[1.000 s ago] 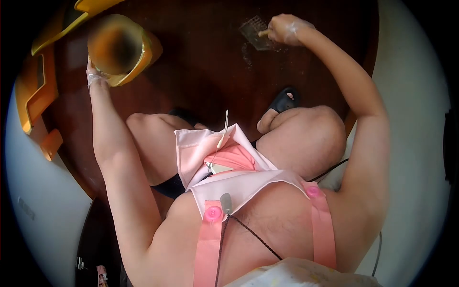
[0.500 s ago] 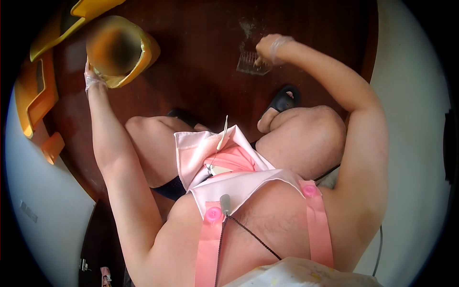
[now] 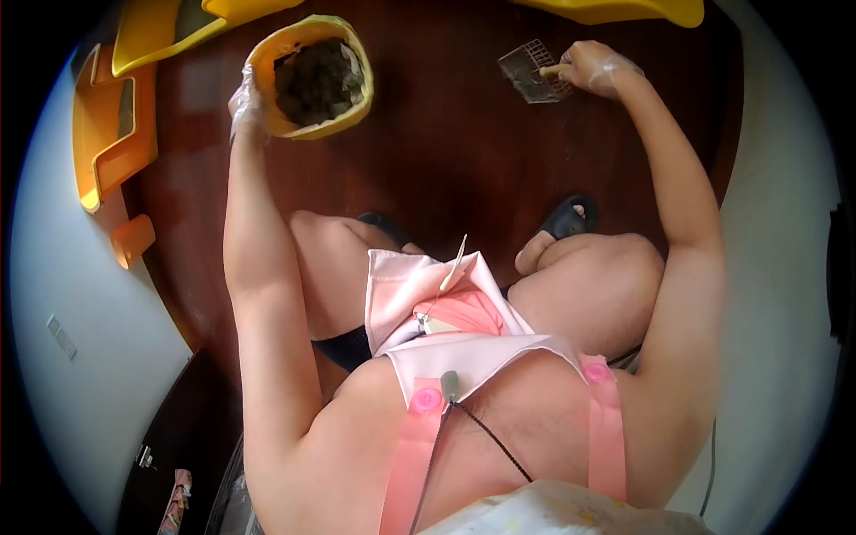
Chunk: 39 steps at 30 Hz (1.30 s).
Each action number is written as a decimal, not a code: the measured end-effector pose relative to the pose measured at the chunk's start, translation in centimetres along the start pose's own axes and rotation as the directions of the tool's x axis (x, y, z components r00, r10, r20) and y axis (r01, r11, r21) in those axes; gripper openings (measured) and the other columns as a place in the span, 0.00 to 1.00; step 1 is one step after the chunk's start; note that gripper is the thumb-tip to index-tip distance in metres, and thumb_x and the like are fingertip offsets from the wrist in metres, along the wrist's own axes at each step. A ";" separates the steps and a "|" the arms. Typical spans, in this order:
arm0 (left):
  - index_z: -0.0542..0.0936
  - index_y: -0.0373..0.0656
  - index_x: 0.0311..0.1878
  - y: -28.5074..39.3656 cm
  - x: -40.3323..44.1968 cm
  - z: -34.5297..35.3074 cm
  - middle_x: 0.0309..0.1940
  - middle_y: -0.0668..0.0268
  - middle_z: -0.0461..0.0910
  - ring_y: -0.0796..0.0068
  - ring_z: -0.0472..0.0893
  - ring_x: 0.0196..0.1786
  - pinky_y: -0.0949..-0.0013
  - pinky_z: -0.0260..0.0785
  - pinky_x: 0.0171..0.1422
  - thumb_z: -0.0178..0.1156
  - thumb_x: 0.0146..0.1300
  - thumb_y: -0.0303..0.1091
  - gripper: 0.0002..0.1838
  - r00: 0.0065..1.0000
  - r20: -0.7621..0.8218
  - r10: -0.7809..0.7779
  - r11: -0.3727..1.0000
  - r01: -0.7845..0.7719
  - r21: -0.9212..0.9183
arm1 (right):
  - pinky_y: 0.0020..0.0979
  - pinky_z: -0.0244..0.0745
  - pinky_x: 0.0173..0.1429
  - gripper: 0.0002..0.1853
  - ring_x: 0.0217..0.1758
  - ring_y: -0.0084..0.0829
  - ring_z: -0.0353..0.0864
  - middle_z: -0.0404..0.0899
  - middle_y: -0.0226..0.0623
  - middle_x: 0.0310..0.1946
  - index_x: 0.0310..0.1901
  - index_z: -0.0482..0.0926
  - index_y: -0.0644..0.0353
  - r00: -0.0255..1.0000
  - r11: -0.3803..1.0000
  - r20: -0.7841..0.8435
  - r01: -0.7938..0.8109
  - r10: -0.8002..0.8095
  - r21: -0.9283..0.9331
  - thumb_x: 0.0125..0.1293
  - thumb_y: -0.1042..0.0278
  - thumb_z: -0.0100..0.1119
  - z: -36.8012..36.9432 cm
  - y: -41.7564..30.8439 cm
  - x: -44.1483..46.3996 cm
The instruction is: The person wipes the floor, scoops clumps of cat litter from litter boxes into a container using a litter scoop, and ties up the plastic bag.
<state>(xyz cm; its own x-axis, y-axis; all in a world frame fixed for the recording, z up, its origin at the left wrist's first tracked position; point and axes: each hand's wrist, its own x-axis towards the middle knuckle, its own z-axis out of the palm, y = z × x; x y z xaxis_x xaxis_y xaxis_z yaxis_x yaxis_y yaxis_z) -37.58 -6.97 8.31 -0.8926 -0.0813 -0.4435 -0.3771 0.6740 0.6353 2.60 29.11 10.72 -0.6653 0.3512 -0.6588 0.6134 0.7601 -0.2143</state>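
My left hand, in a clear plastic glove, is closed on the left side of a yellow bin. The bin's open mouth faces me, showing dark grey clumps and crumpled pale edges inside. At the far right, my right hand, also in a clear glove, is wrapped round the light handle of a wire-mesh scoop. The scoop's head points left over the dark floor. Whether anything lies in it I cannot make out.
Yellow moulded pieces stand at the far left, along the left wall and at the top right. My knees and dark slippers are on the dark reddish floor. White walls rise on both sides.
The bin has moved right and its mouth now shows the grey clumps, which were a blur before. My right hand and the scoop have moved away from me and right. The view has shifted slightly.
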 end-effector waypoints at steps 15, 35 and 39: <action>0.78 0.48 0.67 0.5 -0.7 6.7 0.45 0.66 0.80 0.71 0.75 0.40 0.65 0.71 0.45 0.56 0.77 0.60 0.28 0.865 0.477 0.152 0.904 0.074 -0.422 | 0.27 0.73 0.29 0.16 0.23 0.21 0.74 0.80 0.32 0.25 0.45 0.88 0.65 0.990 0.857 -0.072 -0.067 0.120 0.511 0.72 0.58 0.64 -5.4 5.3 -11.0; 0.79 0.42 0.68 2.5 -13.8 8.3 0.59 0.62 0.83 0.64 0.83 0.55 0.59 0.77 0.61 0.49 0.78 0.65 0.36 0.902 0.431 -0.022 0.863 0.235 -0.447 | 0.44 0.81 0.53 0.17 0.55 0.46 0.86 0.85 0.49 0.57 0.59 0.84 0.64 0.849 0.777 -0.099 -0.517 0.519 -0.360 0.77 0.69 0.52 -16.5 14.2 -1.7; 0.72 0.45 0.75 0.4 -14.6 8.7 0.65 0.63 0.79 0.62 0.80 0.62 0.60 0.76 0.65 0.46 0.79 0.65 0.36 0.881 0.460 0.109 0.822 0.181 -0.540 | 0.39 0.81 0.48 0.15 0.50 0.40 0.87 0.88 0.41 0.52 0.57 0.87 0.58 0.839 0.783 0.037 -0.490 0.543 -0.384 0.73 0.69 0.58 -10.8 18.3 5.1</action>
<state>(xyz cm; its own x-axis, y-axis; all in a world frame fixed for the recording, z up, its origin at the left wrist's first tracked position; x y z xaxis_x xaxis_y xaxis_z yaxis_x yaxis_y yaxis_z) -22.51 0.83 9.54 -0.7136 0.3395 -0.6128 -0.6047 0.1433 0.7835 5.86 50.76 11.21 -0.2095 0.6874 -0.6954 0.6423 0.6330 0.4321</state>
